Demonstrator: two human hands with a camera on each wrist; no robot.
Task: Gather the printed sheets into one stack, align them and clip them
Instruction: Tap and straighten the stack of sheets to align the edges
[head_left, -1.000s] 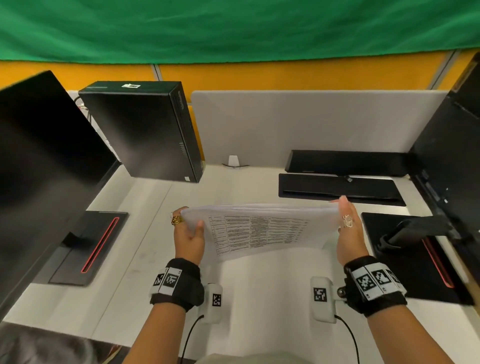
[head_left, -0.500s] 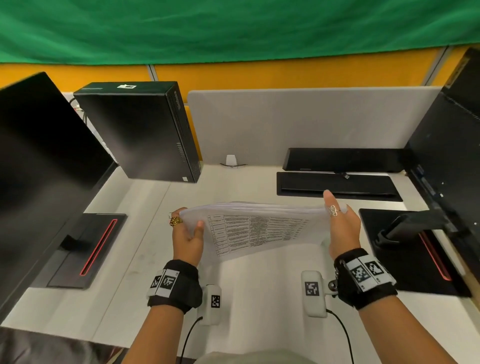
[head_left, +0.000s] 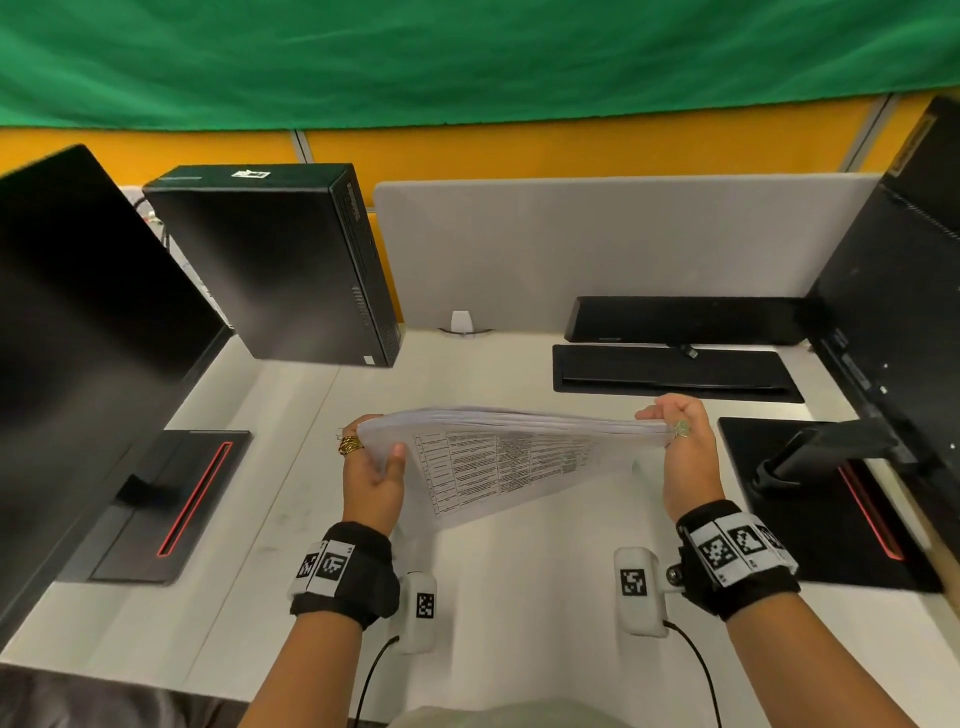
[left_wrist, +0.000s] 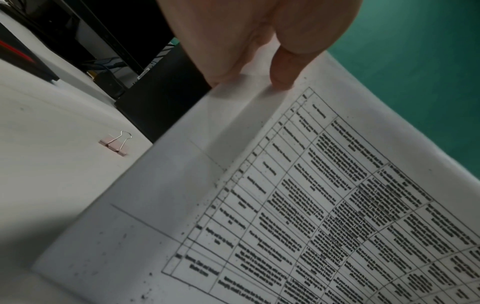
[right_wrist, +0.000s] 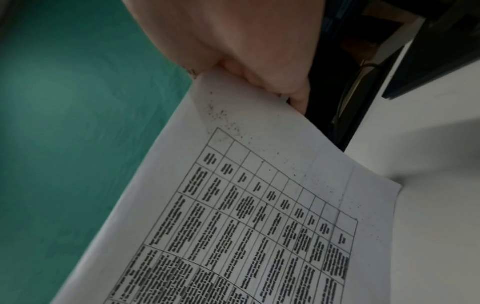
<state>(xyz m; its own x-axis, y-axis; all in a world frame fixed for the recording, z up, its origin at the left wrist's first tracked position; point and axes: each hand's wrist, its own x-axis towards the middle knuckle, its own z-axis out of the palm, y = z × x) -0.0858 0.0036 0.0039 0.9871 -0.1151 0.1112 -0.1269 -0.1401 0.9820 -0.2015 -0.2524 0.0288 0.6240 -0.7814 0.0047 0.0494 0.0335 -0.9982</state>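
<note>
A stack of printed sheets with tables on them stands on its long edge over the white desk, tilted toward me. My left hand grips its left end, thumb on the front page. My right hand holds the right end, fingers curled over the top corner. The sheet edges at the top look slightly fanned. A small pink binder clip lies on the desk, seen only in the left wrist view, left of the stack.
A black computer case stands at the back left, beside a monitor with its base. Two black keyboards lie at the back right. Another monitor and its stand base are on the right. A grey divider closes the back.
My right hand has curled over the top right corner of the stack, where earlier its fingers stood straight against the end. The left hand keeps its grip.
</note>
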